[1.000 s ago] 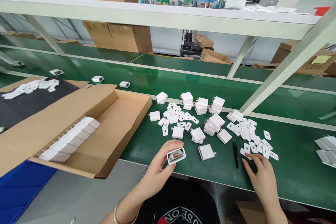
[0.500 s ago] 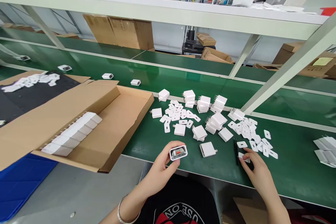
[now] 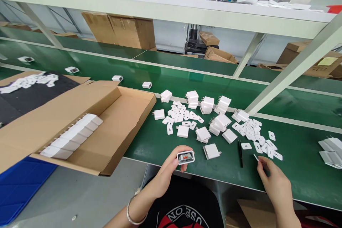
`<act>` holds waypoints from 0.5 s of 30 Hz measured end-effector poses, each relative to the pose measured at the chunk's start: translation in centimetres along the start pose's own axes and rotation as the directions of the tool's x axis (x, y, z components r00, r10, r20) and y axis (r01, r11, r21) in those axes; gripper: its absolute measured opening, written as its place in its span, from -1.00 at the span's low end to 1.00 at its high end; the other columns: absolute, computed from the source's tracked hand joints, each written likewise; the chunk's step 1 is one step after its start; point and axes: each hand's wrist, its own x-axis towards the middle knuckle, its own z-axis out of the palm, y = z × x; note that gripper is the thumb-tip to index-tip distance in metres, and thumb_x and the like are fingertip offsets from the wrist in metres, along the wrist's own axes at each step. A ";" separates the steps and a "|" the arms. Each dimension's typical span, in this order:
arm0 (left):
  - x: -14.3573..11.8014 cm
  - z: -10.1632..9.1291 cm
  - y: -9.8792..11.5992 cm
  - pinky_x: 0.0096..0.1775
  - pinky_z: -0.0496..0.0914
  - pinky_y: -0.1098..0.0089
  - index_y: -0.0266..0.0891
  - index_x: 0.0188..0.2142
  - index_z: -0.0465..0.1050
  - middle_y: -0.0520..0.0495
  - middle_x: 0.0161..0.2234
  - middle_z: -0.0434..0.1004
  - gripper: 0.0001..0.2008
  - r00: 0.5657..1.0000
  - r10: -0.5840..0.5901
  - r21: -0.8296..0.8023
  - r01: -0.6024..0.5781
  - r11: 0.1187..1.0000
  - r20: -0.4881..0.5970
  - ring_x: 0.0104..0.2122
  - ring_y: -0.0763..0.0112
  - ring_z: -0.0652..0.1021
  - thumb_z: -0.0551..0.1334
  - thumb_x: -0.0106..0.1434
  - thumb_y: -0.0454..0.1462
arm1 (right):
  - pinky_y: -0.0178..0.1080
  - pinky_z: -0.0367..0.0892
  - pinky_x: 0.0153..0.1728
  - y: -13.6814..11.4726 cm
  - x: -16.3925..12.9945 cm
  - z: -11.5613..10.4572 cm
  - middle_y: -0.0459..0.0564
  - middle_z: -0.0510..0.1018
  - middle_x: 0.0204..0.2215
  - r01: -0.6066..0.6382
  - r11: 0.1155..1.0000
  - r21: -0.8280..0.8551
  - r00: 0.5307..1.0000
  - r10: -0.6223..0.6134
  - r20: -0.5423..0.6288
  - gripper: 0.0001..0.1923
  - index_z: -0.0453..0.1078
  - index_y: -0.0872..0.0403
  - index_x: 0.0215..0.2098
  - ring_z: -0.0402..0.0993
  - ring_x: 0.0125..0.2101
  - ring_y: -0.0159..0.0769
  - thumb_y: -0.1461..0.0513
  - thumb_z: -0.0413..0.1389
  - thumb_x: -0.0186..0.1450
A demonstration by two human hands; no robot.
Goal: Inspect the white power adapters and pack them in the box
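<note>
Your left hand [image 3: 167, 171] grips a boxy white charger shell [image 3: 185, 157], open end showing orange innards, above the green mat's [image 3: 307, 171] near edge. Your right hand [image 3: 275, 181] pinches a thin flat white cover plate [image 3: 255, 157].

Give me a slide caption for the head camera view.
Left hand holds an open charger shell; right hand pinches a small white cover plate above the green bench.

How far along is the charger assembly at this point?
Done, apparently: a row of white charger bodies stands in the cardboard box. In hand: the left hand holds an open-faced white charger shell; the right hand pinches a small white cover plate. Left: stacked shells and loose plates on the green bench.
</note>
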 end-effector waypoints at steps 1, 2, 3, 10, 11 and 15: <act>0.0 0.0 -0.1 -0.13 0.35 0.19 -0.20 0.22 0.43 -0.20 -0.08 0.54 -0.42 1.000 0.007 0.006 -0.007 1.000 -0.003 -0.30 0.26 0.40 -0.09 0.55 0.11 | -0.16 0.40 -0.39 0.1 0.0 0.1 0.10 0.71 -0.29 -0.005 1.000 -0.023 1.000 0.005 -0.018 -0.57 0.55 0.05 -0.09 0.66 -0.35 -0.08 -0.03 -0.03 0.47; 0.0 0.1 -0.2 -0.12 0.35 0.18 -0.19 0.21 0.43 -0.19 -0.09 0.54 -0.41 1.000 0.011 0.009 -0.011 1.000 -0.006 -0.30 0.26 0.40 -0.11 0.56 0.10 | -0.16 0.39 -0.40 0.2 0.0 0.1 0.11 0.71 -0.30 -0.012 0.999 -0.047 0.999 0.011 -0.036 -0.58 0.56 0.06 -0.10 0.65 -0.37 -0.08 0.00 -0.04 0.46; 0.1 0.1 -0.3 -0.12 0.35 0.18 -0.19 0.21 0.44 -0.18 -0.10 0.54 -0.41 1.000 0.011 0.010 -0.011 1.000 -0.010 -0.30 0.26 0.39 -0.14 0.57 0.10 | -0.15 0.38 -0.41 0.3 0.0 0.2 0.12 0.70 -0.31 -0.023 0.997 -0.067 0.999 0.019 -0.051 -0.58 0.56 0.07 -0.11 0.64 -0.38 -0.08 0.02 -0.05 0.45; 0.1 0.3 -0.6 -0.11 0.33 0.19 -0.17 0.14 0.48 -0.19 -0.04 0.53 -0.37 0.997 -0.045 0.055 0.049 0.997 -0.062 -0.33 0.29 0.36 -0.21 0.58 0.10 | -0.15 0.34 -0.54 -1.9 1.3 -2.1 0.06 0.69 -0.37 -0.253 0.948 0.193 0.966 0.239 0.094 -0.58 0.60 0.00 -0.24 0.54 -0.53 -0.15 -0.11 0.09 0.31; 0.1 0.4 -0.6 -0.12 0.33 0.21 -0.18 0.12 0.49 -0.18 -0.03 0.52 -0.37 0.996 -0.056 0.073 0.061 0.995 -0.069 -0.34 0.31 0.35 -0.20 0.58 0.11 | -0.17 0.32 -0.57 -3.0 1.4 -2.6 0.04 0.69 -0.40 -0.304 0.916 0.262 0.952 0.278 0.132 -0.59 0.62 -0.02 -0.23 0.50 -0.56 -0.18 -0.13 0.14 0.29; 0.0 1.2 -1.0 -0.23 0.34 0.30 -0.19 0.06 0.52 -0.18 -0.01 0.49 -0.37 0.996 -0.071 0.117 0.076 0.990 -0.044 -0.32 0.31 0.39 -0.19 0.58 0.12 | -0.22 0.45 -0.48 -9.8 0.7 -3.8 0.06 0.71 -0.32 -0.374 0.730 0.573 0.927 0.276 0.254 -0.59 0.62 0.01 -0.10 0.56 -0.46 -0.19 -0.10 0.28 0.29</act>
